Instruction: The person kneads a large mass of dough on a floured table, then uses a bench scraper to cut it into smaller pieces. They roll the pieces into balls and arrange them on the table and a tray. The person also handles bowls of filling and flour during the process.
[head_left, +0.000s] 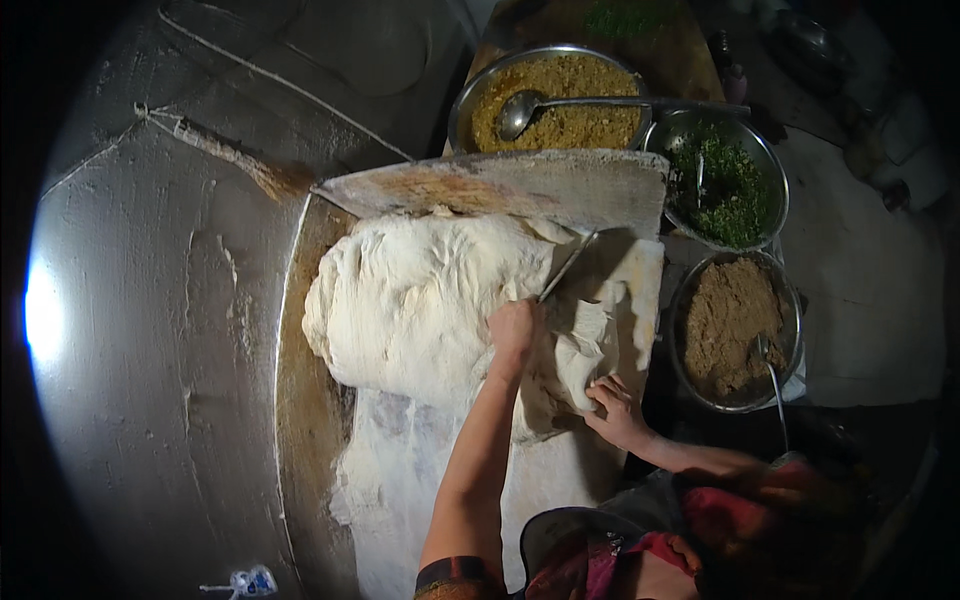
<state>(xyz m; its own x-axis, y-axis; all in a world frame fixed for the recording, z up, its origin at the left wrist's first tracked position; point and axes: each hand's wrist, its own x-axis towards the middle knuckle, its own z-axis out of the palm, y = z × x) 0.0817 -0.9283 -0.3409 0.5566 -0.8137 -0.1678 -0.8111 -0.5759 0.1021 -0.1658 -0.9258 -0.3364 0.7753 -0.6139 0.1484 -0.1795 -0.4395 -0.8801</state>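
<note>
A large mass of pale dough (427, 300) lies on a floured wooden board (420, 480). My left hand (516, 328) is closed around the handle of a knife (568, 266); the handle is hidden in the fist. Its narrow blade points away to the upper right, beside the right end of the dough. Lower to the right, my right hand (616, 411) grips the near edge of a loose dough flap (589, 345) with bent fingers. Shadow obscures where this flap meets the main mass.
An upright board (510, 184) stands behind the dough. Beyond it are a metal bowl of yellowish crumbly filling (585, 75) with a ladle (517, 116), chopped greens (720, 187) in a bowl, and a bowl of brown paste (731, 322) with a spoon (776, 390). A brush (232, 157) lies left.
</note>
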